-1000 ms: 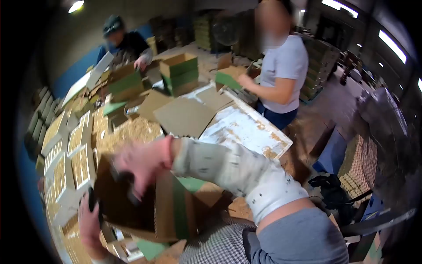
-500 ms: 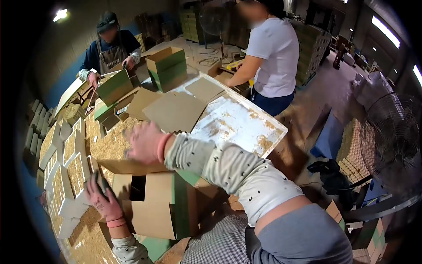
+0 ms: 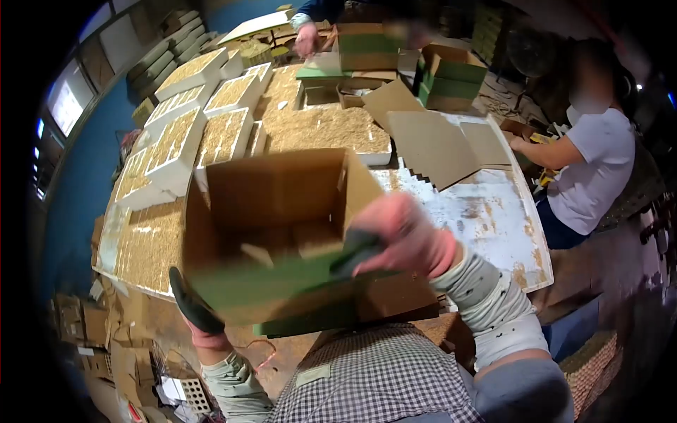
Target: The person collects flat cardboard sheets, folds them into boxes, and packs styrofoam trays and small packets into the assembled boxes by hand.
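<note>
At the near side of a white worktable (image 3: 472, 215), close to white trays (image 3: 227, 137) of tan material, an open-topped, green-banded cardboard box (image 3: 275, 280) is before the checked apron (image 3: 374, 377), the left hand (image 3: 195, 304) lying fairly flat against its left corner, the blurred right hand (image 3: 396, 236) curled around its near right rim.

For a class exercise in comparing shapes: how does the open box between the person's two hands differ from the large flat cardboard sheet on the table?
The box has raised walls around a hollow; the sheet lies flat.
The box has a green outer wall; the sheet shows plain brown.
The box is between the left hand and right hand; the sheet lies on the table, untouched.
Both show brown cardboard.
</note>
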